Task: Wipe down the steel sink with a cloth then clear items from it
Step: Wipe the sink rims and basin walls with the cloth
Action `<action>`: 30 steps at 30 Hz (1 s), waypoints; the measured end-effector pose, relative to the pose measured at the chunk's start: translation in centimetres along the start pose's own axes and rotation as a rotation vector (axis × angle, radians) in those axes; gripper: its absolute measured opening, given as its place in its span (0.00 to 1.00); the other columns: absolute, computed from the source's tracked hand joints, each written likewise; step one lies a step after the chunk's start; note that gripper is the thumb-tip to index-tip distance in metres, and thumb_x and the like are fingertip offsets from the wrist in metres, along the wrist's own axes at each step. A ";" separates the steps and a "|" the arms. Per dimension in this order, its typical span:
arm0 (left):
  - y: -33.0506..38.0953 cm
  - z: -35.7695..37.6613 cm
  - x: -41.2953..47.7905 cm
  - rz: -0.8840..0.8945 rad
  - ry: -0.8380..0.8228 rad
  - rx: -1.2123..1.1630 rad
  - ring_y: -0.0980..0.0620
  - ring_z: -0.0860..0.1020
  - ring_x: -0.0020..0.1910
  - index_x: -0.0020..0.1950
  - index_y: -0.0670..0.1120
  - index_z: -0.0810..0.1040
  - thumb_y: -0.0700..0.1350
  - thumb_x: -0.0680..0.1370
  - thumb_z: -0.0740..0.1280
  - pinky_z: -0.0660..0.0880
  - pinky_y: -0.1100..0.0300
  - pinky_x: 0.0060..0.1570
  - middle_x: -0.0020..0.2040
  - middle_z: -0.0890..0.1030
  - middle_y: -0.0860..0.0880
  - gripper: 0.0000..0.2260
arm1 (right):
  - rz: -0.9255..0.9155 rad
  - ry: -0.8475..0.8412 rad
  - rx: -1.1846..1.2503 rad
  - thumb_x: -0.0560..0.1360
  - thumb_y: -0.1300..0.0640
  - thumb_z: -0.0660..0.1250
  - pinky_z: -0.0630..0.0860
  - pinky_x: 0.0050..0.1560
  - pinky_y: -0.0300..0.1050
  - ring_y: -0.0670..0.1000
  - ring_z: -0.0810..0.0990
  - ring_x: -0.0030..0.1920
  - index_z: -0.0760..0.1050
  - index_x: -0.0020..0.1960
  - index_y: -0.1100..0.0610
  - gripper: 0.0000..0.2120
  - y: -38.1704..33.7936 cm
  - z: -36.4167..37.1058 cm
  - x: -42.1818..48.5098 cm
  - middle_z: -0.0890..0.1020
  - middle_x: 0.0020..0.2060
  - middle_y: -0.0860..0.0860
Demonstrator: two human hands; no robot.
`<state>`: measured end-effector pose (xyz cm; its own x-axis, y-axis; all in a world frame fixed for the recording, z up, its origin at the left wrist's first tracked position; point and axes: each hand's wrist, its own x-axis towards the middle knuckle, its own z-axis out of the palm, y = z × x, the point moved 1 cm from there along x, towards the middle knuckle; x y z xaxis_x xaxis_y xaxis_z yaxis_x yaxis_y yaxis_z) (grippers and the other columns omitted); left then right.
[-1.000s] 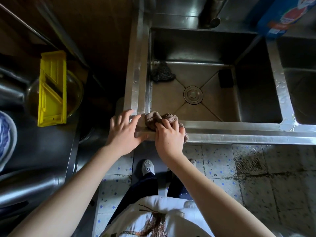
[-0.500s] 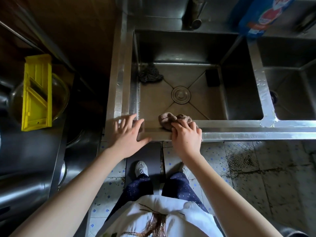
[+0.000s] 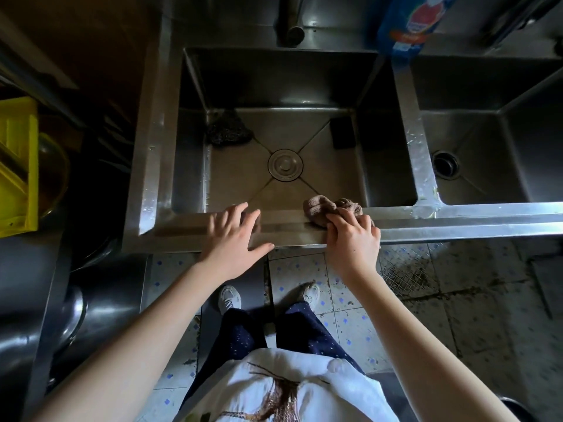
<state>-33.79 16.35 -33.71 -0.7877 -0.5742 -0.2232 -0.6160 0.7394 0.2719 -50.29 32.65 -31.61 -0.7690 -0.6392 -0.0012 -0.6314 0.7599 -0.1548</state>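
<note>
A steel sink (image 3: pixel 158 166) with two basins lies below me. On its front rim my right hand (image 3: pixel 353 242) grips a crumpled brown cloth (image 3: pixel 323 208), fingers curled over it. Left of the cloth, my left hand (image 3: pixel 236 239) rests flat on the same rim with fingers spread. Inside the left basin lie a dark steel scourer (image 3: pixel 228 129) at the back left corner and a black sponge (image 3: pixel 342 132) at the back right, with the round drain cover (image 3: pixel 285 164) between them.
A blue detergent bottle (image 3: pixel 411 22) stands on the back ledge above the divider, beside the tap (image 3: pixel 292 19). The right basin (image 3: pixel 493 166) has an open drain. A yellow slicer (image 3: pixel 16 166) lies over a glass bowl on the dark counter at left.
My right hand has slid the cloth rightward along the front rim. My left hand has stayed near the rim's left part while the view has shifted right.
</note>
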 end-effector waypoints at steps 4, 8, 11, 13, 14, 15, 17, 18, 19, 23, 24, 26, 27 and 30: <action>3.1 0.8 0.9 0.000 -0.005 -0.038 0.46 0.57 0.72 0.74 0.51 0.57 0.69 0.71 0.58 0.48 0.40 0.70 0.74 0.59 0.49 0.37 | 0.046 -0.026 0.002 0.75 0.54 0.63 0.69 0.53 0.52 0.58 0.74 0.52 0.80 0.55 0.49 0.11 3.3 -0.6 0.8 0.81 0.54 0.46; 5.9 1.5 2.0 0.006 -0.033 -0.033 0.47 0.56 0.72 0.75 0.51 0.53 0.70 0.72 0.56 0.47 0.40 0.71 0.75 0.56 0.50 0.38 | 0.061 -0.042 0.002 0.75 0.53 0.63 0.68 0.54 0.52 0.58 0.73 0.53 0.80 0.56 0.49 0.12 6.4 -1.1 1.3 0.80 0.55 0.46; 8.3 2.1 3.0 0.019 -0.040 -0.034 0.48 0.55 0.73 0.75 0.51 0.54 0.69 0.72 0.57 0.46 0.41 0.71 0.75 0.56 0.50 0.38 | 0.067 -0.028 0.015 0.75 0.54 0.63 0.68 0.55 0.53 0.58 0.74 0.53 0.80 0.56 0.50 0.12 9.0 -1.5 1.9 0.81 0.55 0.46; 9.7 2.4 3.7 0.014 -0.048 -0.048 0.49 0.54 0.73 0.76 0.51 0.53 0.69 0.72 0.57 0.46 0.41 0.71 0.75 0.56 0.50 0.38 | 0.055 -0.022 0.012 0.75 0.54 0.63 0.69 0.55 0.53 0.59 0.74 0.53 0.80 0.56 0.50 0.12 10.5 -1.7 2.3 0.81 0.55 0.47; 10.3 2.6 4.1 0.011 -0.048 -0.051 0.49 0.54 0.73 0.76 0.51 0.52 0.68 0.72 0.57 0.46 0.40 0.71 0.75 0.56 0.50 0.38 | 0.049 -0.023 0.011 0.75 0.54 0.63 0.69 0.56 0.53 0.59 0.74 0.53 0.80 0.56 0.50 0.12 11.3 -1.7 2.4 0.81 0.55 0.47; 11.0 2.7 4.5 0.008 -0.045 -0.054 0.48 0.54 0.73 0.76 0.51 0.52 0.68 0.72 0.57 0.46 0.40 0.71 0.75 0.56 0.50 0.38 | 0.044 -0.021 0.011 0.75 0.54 0.63 0.69 0.56 0.53 0.59 0.74 0.53 0.80 0.56 0.50 0.12 12.0 -1.8 2.6 0.81 0.55 0.47; 12.1 2.8 5.2 0.005 -0.047 -0.058 0.48 0.55 0.73 0.76 0.50 0.52 0.69 0.72 0.57 0.46 0.40 0.71 0.75 0.57 0.50 0.38 | 0.031 -0.006 0.018 0.74 0.55 0.64 0.70 0.55 0.53 0.59 0.75 0.53 0.80 0.55 0.50 0.12 13.2 -1.9 2.8 0.81 0.55 0.47; 12.6 2.9 5.5 0.005 -0.054 -0.056 0.48 0.56 0.73 0.76 0.50 0.53 0.69 0.72 0.56 0.46 0.40 0.71 0.74 0.58 0.50 0.38 | 0.022 0.006 0.025 0.74 0.55 0.64 0.71 0.55 0.53 0.59 0.75 0.52 0.81 0.55 0.51 0.11 13.8 -1.9 2.9 0.81 0.54 0.47; 13.1 3.1 5.7 0.004 -0.065 -0.053 0.48 0.57 0.72 0.75 0.50 0.54 0.69 0.72 0.56 0.46 0.40 0.71 0.74 0.59 0.50 0.37 | 0.011 0.018 0.032 0.73 0.55 0.65 0.71 0.55 0.53 0.59 0.76 0.52 0.81 0.54 0.51 0.11 14.2 -2.0 3.1 0.82 0.54 0.48; 14.6 3.6 6.0 -0.011 -0.116 -0.052 0.46 0.61 0.70 0.74 0.51 0.56 0.68 0.73 0.55 0.48 0.40 0.70 0.71 0.63 0.50 0.35 | -0.009 0.056 0.065 0.72 0.55 0.63 0.73 0.55 0.53 0.60 0.77 0.51 0.82 0.52 0.52 0.12 15.6 -2.7 3.3 0.83 0.52 0.48; 14.8 3.6 6.0 -0.015 -0.120 -0.054 0.45 0.62 0.70 0.74 0.52 0.57 0.68 0.73 0.55 0.48 0.40 0.70 0.71 0.63 0.50 0.34 | -0.010 0.055 0.071 0.72 0.55 0.62 0.73 0.56 0.54 0.60 0.77 0.51 0.82 0.52 0.52 0.12 16.0 -2.8 3.4 0.83 0.52 0.49; 14.8 3.6 6.0 -0.014 -0.120 -0.050 0.45 0.63 0.69 0.73 0.52 0.58 0.68 0.73 0.55 0.49 0.40 0.70 0.70 0.65 0.49 0.33 | -0.014 0.040 0.080 0.73 0.57 0.64 0.73 0.57 0.54 0.60 0.77 0.53 0.82 0.52 0.53 0.11 16.8 -3.0 3.7 0.82 0.54 0.49; 14.8 3.6 6.1 -0.009 -0.119 -0.051 0.45 0.63 0.68 0.73 0.52 0.58 0.68 0.73 0.56 0.49 0.40 0.70 0.70 0.65 0.49 0.32 | -0.016 0.030 0.086 0.73 0.58 0.65 0.72 0.58 0.54 0.60 0.77 0.53 0.82 0.53 0.52 0.11 17.0 -3.1 3.8 0.82 0.54 0.49; 14.9 3.4 6.2 0.034 -0.117 -0.059 0.45 0.65 0.67 0.72 0.51 0.60 0.66 0.74 0.57 0.51 0.40 0.69 0.68 0.66 0.49 0.31 | 0.016 0.001 0.133 0.73 0.59 0.67 0.70 0.61 0.55 0.58 0.76 0.56 0.82 0.53 0.51 0.11 17.1 -3.0 3.8 0.82 0.56 0.48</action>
<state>-47.78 25.00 -34.19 -0.8041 -0.5015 -0.3192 -0.5908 0.7341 0.3348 -64.30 43.57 -31.28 -0.7788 -0.6272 -0.0036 -0.6006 0.7473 -0.2842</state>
